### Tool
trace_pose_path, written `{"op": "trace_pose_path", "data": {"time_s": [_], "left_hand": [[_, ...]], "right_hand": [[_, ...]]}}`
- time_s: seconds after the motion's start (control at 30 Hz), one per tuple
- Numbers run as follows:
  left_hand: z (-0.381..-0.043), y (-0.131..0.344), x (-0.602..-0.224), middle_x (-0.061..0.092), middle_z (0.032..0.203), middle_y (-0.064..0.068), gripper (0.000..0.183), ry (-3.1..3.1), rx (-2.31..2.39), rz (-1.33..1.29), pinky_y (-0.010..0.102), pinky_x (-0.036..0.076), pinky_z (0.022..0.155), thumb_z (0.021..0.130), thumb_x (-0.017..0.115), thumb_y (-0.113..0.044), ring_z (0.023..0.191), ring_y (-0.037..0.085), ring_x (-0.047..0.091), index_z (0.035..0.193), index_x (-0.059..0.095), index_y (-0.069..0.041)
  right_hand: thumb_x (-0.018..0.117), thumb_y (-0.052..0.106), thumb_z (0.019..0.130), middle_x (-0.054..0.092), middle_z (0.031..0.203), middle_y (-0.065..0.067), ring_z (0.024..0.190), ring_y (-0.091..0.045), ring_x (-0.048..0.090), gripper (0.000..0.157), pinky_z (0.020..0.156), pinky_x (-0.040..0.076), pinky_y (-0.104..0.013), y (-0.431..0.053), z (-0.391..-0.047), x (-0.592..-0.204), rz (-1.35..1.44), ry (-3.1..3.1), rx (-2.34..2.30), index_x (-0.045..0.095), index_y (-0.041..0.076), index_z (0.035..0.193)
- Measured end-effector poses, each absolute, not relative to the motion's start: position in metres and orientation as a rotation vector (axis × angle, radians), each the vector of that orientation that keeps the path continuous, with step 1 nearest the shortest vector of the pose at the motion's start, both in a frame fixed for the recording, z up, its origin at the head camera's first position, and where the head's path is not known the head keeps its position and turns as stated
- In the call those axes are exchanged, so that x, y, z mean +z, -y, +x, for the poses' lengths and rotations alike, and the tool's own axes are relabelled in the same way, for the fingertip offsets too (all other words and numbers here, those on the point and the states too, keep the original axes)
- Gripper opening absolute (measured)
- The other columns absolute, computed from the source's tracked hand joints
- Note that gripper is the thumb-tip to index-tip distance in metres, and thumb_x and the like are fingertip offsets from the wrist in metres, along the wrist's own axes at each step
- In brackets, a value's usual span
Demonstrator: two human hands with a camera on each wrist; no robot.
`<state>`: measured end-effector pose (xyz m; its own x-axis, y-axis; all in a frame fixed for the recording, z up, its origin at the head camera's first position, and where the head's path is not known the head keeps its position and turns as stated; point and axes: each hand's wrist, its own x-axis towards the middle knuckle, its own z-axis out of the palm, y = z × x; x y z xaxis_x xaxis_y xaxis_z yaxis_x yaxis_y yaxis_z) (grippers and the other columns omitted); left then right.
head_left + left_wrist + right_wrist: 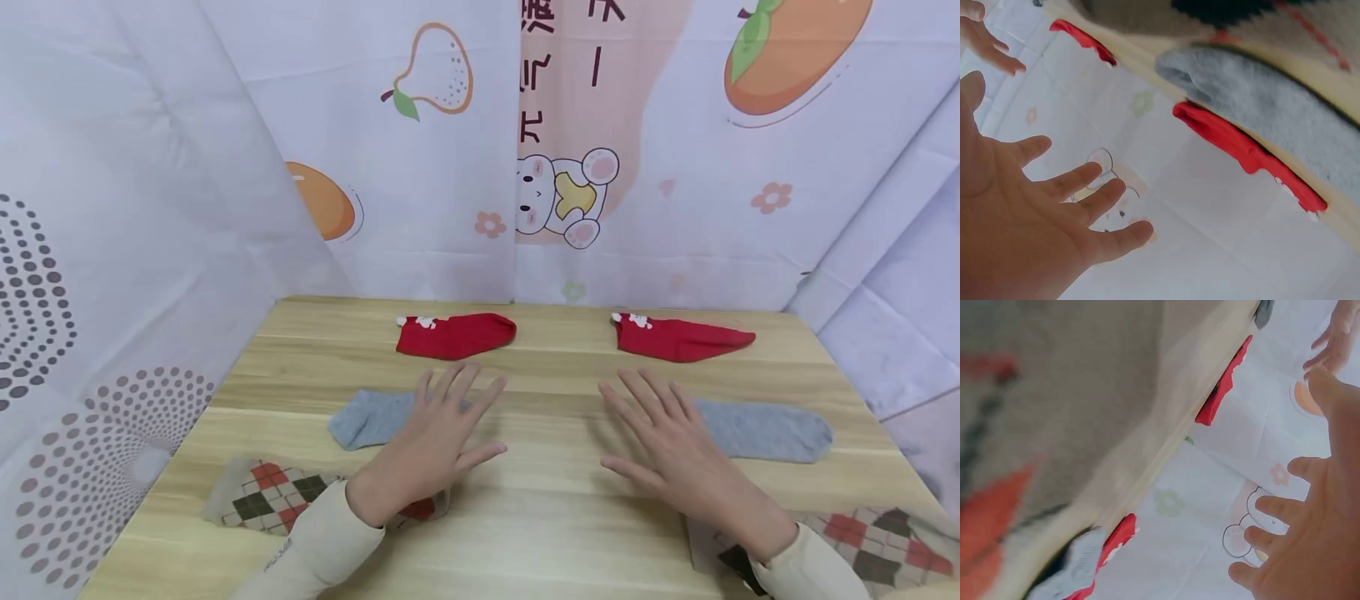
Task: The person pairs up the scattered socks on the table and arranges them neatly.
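Note:
My left hand [431, 446] hovers above the table with its fingers spread, over the left grey sock [367, 418] and an argyle sock [262, 500]. Nothing is held in it. On the other side, my right hand [671, 442] is likewise spread and holds nothing; it partly covers the right grey sock [772, 431]. A second argyle sock [877, 542] lies under the right forearm, partly hidden by it. Farther back lie two red socks with white figures at their cuffs, the left red sock [457, 336] and the right red sock [678, 338].
The socks lie flat in two columns on a wooden table [555, 550]. A white printed curtain [450, 192] with fruit and a cartoon bear hangs along the table's back edge. White fabric [112, 275] with grey dots covers the left side.

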<state>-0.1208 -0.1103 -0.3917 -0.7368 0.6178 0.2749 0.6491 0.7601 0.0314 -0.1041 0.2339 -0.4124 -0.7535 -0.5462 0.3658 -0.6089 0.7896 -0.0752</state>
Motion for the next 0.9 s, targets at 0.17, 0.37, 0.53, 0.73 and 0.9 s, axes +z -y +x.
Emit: {"op": "trace_pose_path", "data": {"time_s": [0.17, 0.37, 0.53, 0.73, 0.9], "left_hand": [[-0.125, 0.116, -0.388, 0.035, 0.154, 0.016, 0.072, 2.709, -0.197, -0.966, 0.069, 0.027, 0.107, 0.095, 0.058, -0.054, 0.139, 0.039, 0.035, 0.154, 0.036, -0.018], [-0.131, 0.122, -0.384, 0.039, 0.151, 0.018, 0.068, 2.711, -0.218, -0.925, 0.068, 0.029, 0.106, 0.096, 0.058, -0.052, 0.135, 0.041, 0.039, 0.151, 0.042, -0.017], [-0.135, 0.126, -0.383, 0.043, 0.148, 0.019, 0.065, 2.734, -0.2, -0.909, 0.066, 0.03, 0.106, 0.096, 0.058, -0.052, 0.132, 0.041, 0.042, 0.149, 0.044, -0.016], [-0.138, 0.131, -0.381, 0.048, 0.144, 0.02, 0.062, 2.75, -0.186, -0.898, 0.067, 0.033, 0.104, 0.096, 0.062, -0.047, 0.129, 0.042, 0.047, 0.147, 0.047, -0.015], [-0.142, 0.136, -0.378, 0.046, 0.145, 0.021, 0.062, 2.808, -0.214, -0.868, 0.066, 0.031, 0.105, 0.096, 0.062, -0.045, 0.13, 0.042, 0.045, 0.148, 0.045, -0.015]], "right_hand": [[0.061, 0.06, 0.091, 0.027, 0.161, -0.013, 0.144, -0.04, 0.024, 0.084, 0.116, 0.015, -0.057, -0.229, -0.108, -0.407, 0.902, 2.676, 0.242, 0.03, 0.02, 0.157], [0.059, 0.059, 0.093, 0.03, 0.159, -0.014, 0.145, -0.039, 0.025, 0.081, 0.115, 0.016, -0.055, -0.224, -0.114, -0.404, 0.93, 2.651, 0.221, 0.031, 0.018, 0.157], [0.059, 0.058, 0.093, 0.031, 0.159, -0.013, 0.145, -0.038, 0.025, 0.08, 0.116, 0.016, -0.054, -0.221, -0.116, -0.405, 0.926, 2.655, 0.229, 0.031, 0.018, 0.157], [0.058, 0.054, 0.095, 0.037, 0.156, -0.012, 0.143, -0.037, 0.031, 0.078, 0.112, 0.024, -0.058, -0.22, -0.12, -0.406, 0.934, 2.644, 0.234, 0.033, 0.012, 0.156], [0.064, 0.048, 0.093, 0.042, 0.153, -0.011, 0.14, -0.037, 0.036, 0.078, 0.11, 0.028, -0.058, -0.217, -0.128, -0.402, 0.942, 2.642, 0.238, 0.034, 0.009, 0.154]]}}
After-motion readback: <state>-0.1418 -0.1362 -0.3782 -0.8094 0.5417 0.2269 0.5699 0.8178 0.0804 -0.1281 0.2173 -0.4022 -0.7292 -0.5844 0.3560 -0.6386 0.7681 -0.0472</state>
